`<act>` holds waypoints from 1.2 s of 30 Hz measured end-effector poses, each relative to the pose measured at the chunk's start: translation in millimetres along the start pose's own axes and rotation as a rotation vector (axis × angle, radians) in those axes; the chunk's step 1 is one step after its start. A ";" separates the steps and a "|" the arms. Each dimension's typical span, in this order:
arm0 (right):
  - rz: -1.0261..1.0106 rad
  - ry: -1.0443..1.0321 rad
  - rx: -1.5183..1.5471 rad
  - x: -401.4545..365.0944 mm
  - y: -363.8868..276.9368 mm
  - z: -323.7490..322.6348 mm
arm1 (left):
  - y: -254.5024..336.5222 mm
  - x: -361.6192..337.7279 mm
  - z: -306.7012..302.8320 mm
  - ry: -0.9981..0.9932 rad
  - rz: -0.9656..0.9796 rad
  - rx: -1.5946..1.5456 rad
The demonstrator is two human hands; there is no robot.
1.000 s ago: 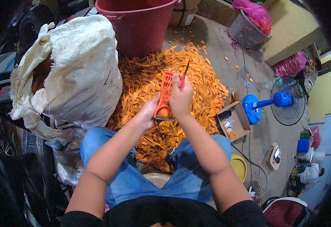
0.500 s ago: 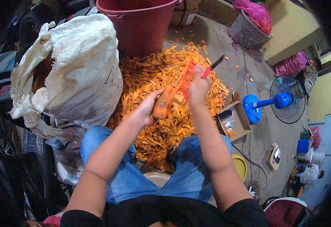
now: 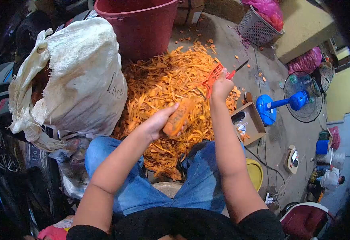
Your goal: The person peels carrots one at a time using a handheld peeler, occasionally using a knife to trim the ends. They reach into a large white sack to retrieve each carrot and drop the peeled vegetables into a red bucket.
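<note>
My left hand (image 3: 159,121) is wrapped round a thick orange carrot (image 3: 178,119) with dark, dirty-looking patches on its skin. To the right, my right hand (image 3: 222,87) grips a red tool (image 3: 214,77) with a slotted plastic part and a dark blade pointing up and right. The tool and the carrot are apart. Under both hands lies a large heap of orange peelings and slices (image 3: 159,86).
A white woven sack (image 3: 85,68) stands at the left, beside a red tub (image 3: 139,30). At the right are an open cardboard box (image 3: 255,124), a blue fan (image 3: 267,110) and cables. A person (image 3: 330,179) is at the far right.
The red tool in my right hand has moved right, away from the carrot. My left hand has turned the carrot, which now leans up to the right.
</note>
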State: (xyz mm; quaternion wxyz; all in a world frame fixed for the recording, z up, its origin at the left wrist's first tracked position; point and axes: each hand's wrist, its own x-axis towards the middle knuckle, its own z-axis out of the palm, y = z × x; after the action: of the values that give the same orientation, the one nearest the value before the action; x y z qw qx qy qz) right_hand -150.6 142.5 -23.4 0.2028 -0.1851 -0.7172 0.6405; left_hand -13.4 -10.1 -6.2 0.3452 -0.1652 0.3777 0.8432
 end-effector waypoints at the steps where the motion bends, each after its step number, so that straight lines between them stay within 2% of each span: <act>1: -0.004 0.009 -0.002 -2.0 -3.9 -0.8 | -0.3 5.1 -2.5 0.021 0.034 -0.061; 3: -0.042 -0.105 0.027 -21.3 -8.6 4.0 | 0.8 12.2 -11.2 0.007 0.073 -0.106; 4: 0.005 -0.163 0.113 -32.7 -16.7 6.3 | 3.1 12.0 -11.2 0.030 0.083 -0.160; 7: -0.057 -0.221 0.136 -58.4 -20.3 16.8 | 4.4 20.0 -15.9 0.050 0.096 -0.215; 9: -0.118 -0.370 0.156 -78.3 -28.1 16.5 | 1.7 23.5 -15.4 0.144 0.152 -0.219; 11: -0.146 -0.404 0.155 -90.9 -26.4 15.5 | 4.7 20.1 -14.3 0.070 0.164 -0.219; 14: -0.201 -0.423 0.134 -96.0 -28.6 12.4 | 6.4 17.8 0.2 0.190 0.215 -0.278; 17: -0.193 -0.425 0.065 -86.6 -18.7 11.9 | 2.3 25.9 -4.4 0.174 0.222 -0.179; 19: -0.407 -0.201 0.067 -70.9 -14.3 20.4 | 5.6 18.5 3.0 0.165 0.144 -0.059; 20: -0.225 -0.121 -0.082 -54.2 -21.0 15.6 | 6.7 12.8 8.4 0.157 0.066 0.061; 21: -0.202 -0.044 -0.019 -28.3 -7.0 12.6 | 4.4 9.0 11.5 0.151 -0.017 0.180; 22: -0.179 0.033 0.044 -6.4 7.5 9.6 | -2.2 8.2 14.9 -0.030 -0.004 0.097; 23: -0.174 0.037 0.043 1.1 5.1 2.9 | -2.1 8.1 18.4 -0.028 -0.010 0.099; 25: 0.107 0.073 -0.015 9.6 -3.5 -8.8 | 0.7 8.1 26.3 0.031 -0.009 0.015; 26: 0.024 0.088 0.075 8.9 0.1 -5.4 | 0.6 14.8 18.8 0.085 0.043 0.006; 27: 0.024 0.088 0.072 1.6 -1.9 -1.5 | 1.8 17.9 15.1 0.084 0.041 0.003; 29: -0.088 -0.049 0.415 -17.8 -8.2 8.0 | 4.7 22.3 7.8 0.174 0.078 -0.054; 30: -0.062 -0.133 0.383 -24.3 -2.4 11.1 | -0.1 30.9 -3.2 0.093 0.119 -0.149; 31: -0.061 -0.134 0.384 -36.5 -11.1 11.6 | -2.0 33.8 -9.3 0.095 0.120 -0.149; 33: -0.099 -0.331 0.164 -61.2 -28.7 9.9 | -3.1 36.2 -16.1 0.001 0.120 -0.304; 34: -0.096 -0.331 0.164 -70.3 -29.4 10.0 | -1.8 35.6 -13.3 0.003 0.118 -0.304; 36: -0.168 -0.456 0.180 -83.5 -29.3 10.5 | 2.0 33.7 -4.0 0.196 0.146 -0.316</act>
State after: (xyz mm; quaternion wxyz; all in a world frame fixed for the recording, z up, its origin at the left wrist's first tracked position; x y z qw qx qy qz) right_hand -85.5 86.5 0.3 0.1039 0.0431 -0.6973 0.7079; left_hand -38.6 1.3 -25.9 0.2146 -0.2710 0.2836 0.8945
